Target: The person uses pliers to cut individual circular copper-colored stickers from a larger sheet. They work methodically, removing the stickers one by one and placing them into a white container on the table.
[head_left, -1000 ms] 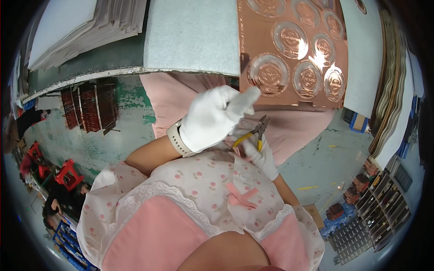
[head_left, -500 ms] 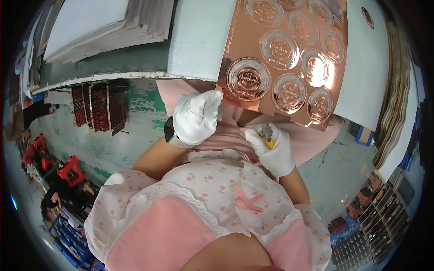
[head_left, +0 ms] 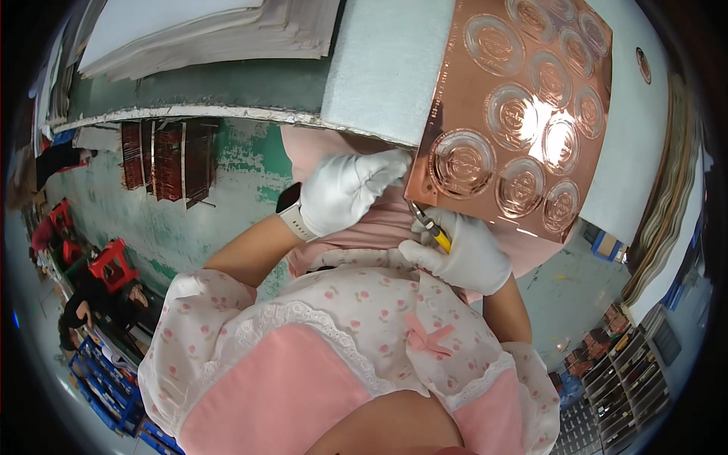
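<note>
A shiny copper sheet (head_left: 523,114) embossed with several round medallions lies on a pale felt pad (head_left: 379,61), its near corner hanging over the bench edge. My left hand (head_left: 349,189), in a white glove with a watch at the wrist, pinches that near left corner. My right hand (head_left: 462,254), also gloved, grips yellow-handled snips (head_left: 430,227) whose jaws point up at the sheet's lower edge, just beside the left fingertips.
Stacks of grey boards (head_left: 197,30) lie on the bench at the back left. Dark reddish plates (head_left: 163,159) lean under the bench. Red stools (head_left: 110,262) and a seated person (head_left: 91,307) are at the left; racks of parts (head_left: 622,379) stand at the lower right.
The sheet has slid toward me and over the bench edge. My left hand moved from above the snips to the sheet's corner, and the right hand brought the snips up to its edge.
</note>
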Demonstrator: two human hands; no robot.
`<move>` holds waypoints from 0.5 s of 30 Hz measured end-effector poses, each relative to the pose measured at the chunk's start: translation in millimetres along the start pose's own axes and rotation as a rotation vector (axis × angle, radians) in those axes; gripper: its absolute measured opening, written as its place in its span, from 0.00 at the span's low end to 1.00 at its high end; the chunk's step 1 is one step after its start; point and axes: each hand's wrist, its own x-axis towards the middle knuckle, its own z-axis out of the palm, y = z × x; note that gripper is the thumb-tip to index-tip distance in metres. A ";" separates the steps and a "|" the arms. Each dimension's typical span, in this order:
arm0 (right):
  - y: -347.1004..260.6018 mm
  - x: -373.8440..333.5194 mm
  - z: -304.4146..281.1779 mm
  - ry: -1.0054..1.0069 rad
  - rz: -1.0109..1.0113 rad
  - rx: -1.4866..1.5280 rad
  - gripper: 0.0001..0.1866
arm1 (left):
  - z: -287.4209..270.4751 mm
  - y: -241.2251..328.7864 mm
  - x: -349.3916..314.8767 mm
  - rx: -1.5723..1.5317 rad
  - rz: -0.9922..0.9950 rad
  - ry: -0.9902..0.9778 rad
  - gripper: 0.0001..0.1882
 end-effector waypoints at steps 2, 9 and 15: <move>-4.6 1.0 -3.2 -0.044 0.032 0.006 0.18 | 4.6 12.7 -0.6 -0.339 -0.324 0.006 0.14; -12.8 2.1 -13.6 -0.137 0.064 0.006 0.31 | 8.0 43.1 12.6 -0.788 -0.731 0.090 0.22; -10.3 5.0 -12.5 -0.186 0.171 0.025 0.32 | 6.8 43.7 14.7 -0.754 -0.742 0.106 0.23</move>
